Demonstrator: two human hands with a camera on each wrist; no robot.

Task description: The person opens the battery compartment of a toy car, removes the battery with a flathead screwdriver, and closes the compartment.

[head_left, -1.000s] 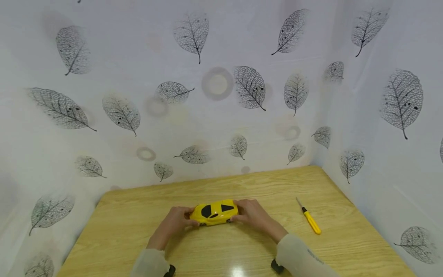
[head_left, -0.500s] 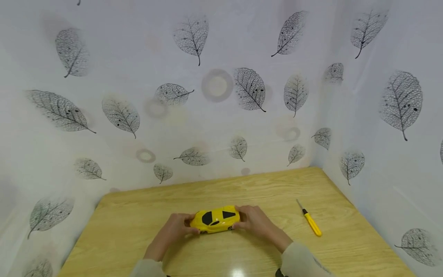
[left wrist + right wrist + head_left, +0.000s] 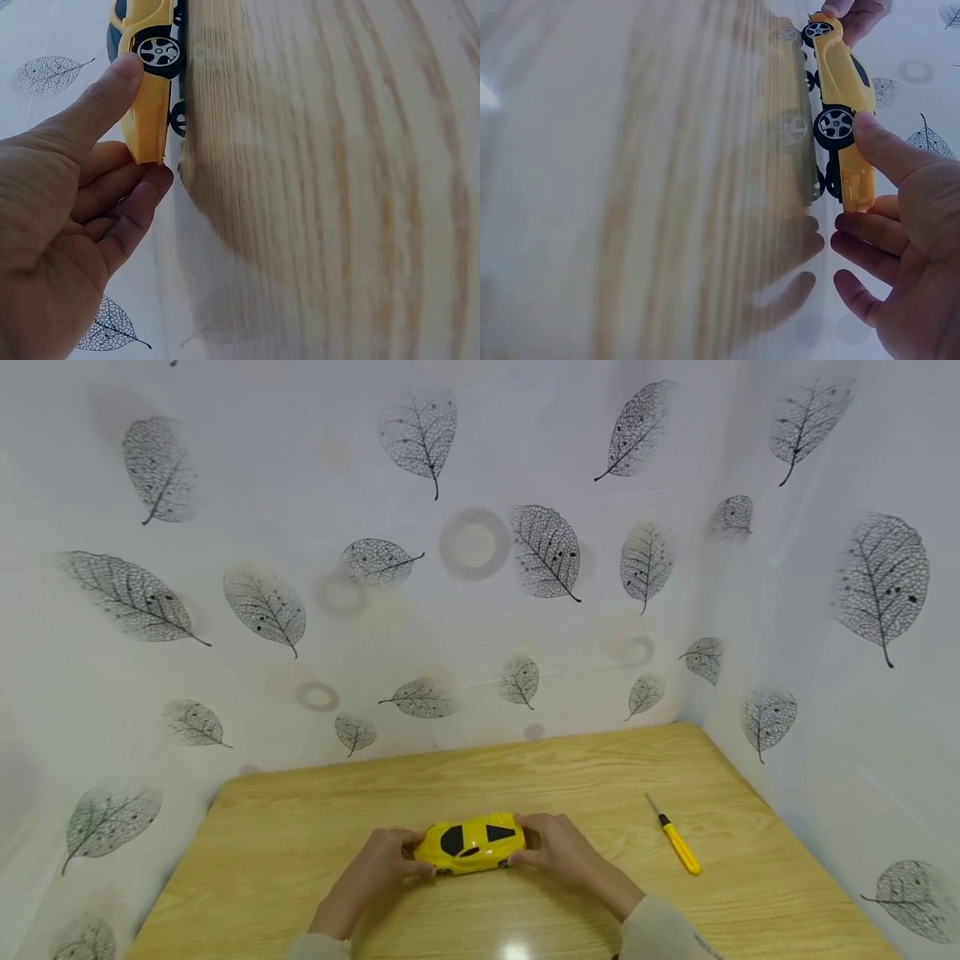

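Note:
A yellow toy car (image 3: 480, 852) with black windows is at the middle of the wooden table, its length running left to right. My left hand (image 3: 381, 863) holds the car's left end, the thumb on the near side by a wheel and the fingers curled round the end, as the left wrist view shows. At the opposite end my right hand (image 3: 557, 852) grips it likewise, thumb beside the wheel (image 3: 833, 127). In the right wrist view the wheels show close over the glossy tabletop, with the car's reflection beside them. The car's underside is mostly hidden.
A screwdriver (image 3: 678, 845) with a yellow and black handle lies on the table (image 3: 300, 810) to the right of my right hand. Pale sheeting (image 3: 480, 635) printed with dark leaves rises behind the table and along both sides.
Both hands have brought the toy car a little towards me and slightly right, keeping their hold at its two ends. The screwdriver lies where it was.

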